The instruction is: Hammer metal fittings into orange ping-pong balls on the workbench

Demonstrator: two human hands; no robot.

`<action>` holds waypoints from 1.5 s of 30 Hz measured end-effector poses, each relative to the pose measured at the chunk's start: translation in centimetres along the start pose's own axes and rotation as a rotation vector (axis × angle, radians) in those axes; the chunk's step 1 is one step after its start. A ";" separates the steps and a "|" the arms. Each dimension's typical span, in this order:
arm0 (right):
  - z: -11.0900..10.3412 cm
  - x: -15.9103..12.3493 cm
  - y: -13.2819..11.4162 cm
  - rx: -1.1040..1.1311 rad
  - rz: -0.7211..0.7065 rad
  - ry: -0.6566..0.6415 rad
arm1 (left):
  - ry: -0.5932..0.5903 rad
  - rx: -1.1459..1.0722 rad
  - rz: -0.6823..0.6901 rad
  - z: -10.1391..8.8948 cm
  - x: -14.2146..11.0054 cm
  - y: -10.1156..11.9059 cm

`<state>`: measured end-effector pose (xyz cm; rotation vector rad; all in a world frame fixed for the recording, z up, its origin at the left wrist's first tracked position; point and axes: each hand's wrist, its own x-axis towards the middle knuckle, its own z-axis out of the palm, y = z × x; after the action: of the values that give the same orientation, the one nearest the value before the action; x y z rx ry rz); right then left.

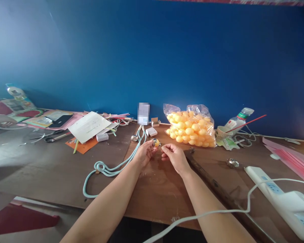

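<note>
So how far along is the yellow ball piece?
Looks done: silver metalwork sits against the yellow ball. In hand: the left hand holds both, the right hand close by. Possibly left: the bagged balls, which look plain. Can't tell what this one needs.

Wall (152, 60) blue, balls (189, 131) yellow-orange, lanyard (111, 172) lt. blue, bottle cap (248, 110) white w/ green label (242, 115).

2 closed white boxes (151, 132), 1 power strip (278, 202)

Shows at right a white power strip (265, 187) with a plug (295, 201) in it, and a tilted bottle (237, 123) beside a cup (220, 133). Has scissors (56, 137) at left, near white paper (88, 127) overlapping orange paper (86, 148).
</note>
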<state>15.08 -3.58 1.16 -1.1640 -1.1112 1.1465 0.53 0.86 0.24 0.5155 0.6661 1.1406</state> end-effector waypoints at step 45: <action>0.2 -0.3 0.3 0.128 -0.020 -0.007 | -0.093 0.093 -0.048 0.1 -0.4 -0.1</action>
<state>14.84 -3.84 0.82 -1.0484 -1.0377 1.1895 0.53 0.42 0.29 0.6243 0.6493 1.0376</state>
